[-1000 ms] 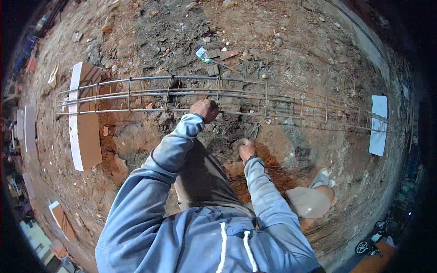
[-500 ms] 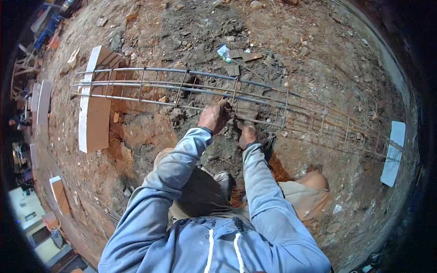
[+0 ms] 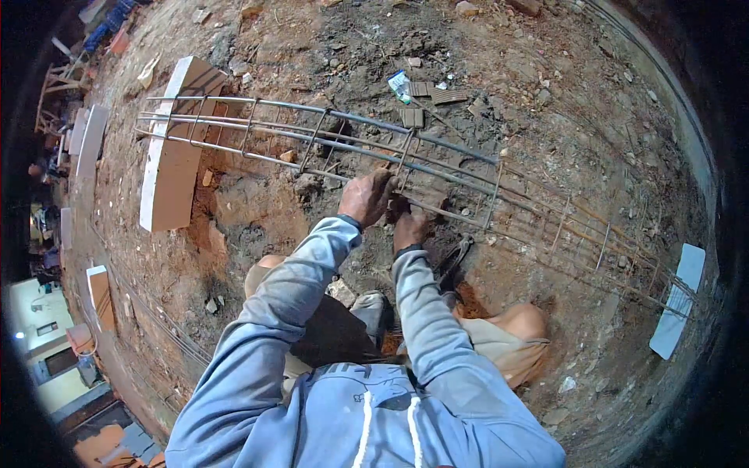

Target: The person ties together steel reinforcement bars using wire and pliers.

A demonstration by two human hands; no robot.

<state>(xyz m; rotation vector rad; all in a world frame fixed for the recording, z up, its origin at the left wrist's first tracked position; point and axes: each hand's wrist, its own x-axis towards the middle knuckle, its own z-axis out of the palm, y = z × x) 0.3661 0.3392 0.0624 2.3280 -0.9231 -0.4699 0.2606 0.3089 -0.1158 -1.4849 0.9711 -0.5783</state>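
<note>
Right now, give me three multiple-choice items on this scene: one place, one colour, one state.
1. Where are the left hand and right hand? A on a bucket; B at the near bar of the rebar cage; C on the knees.
2. Sleeve colour? A red; B black; C light blue.
3. The rebar cage is: A lying lengthwise; B standing upright; C buried.
Answers: B, both hands meet on that bar; C, the sleeves look light blue; A, it lies across the white-edged board.
</note>
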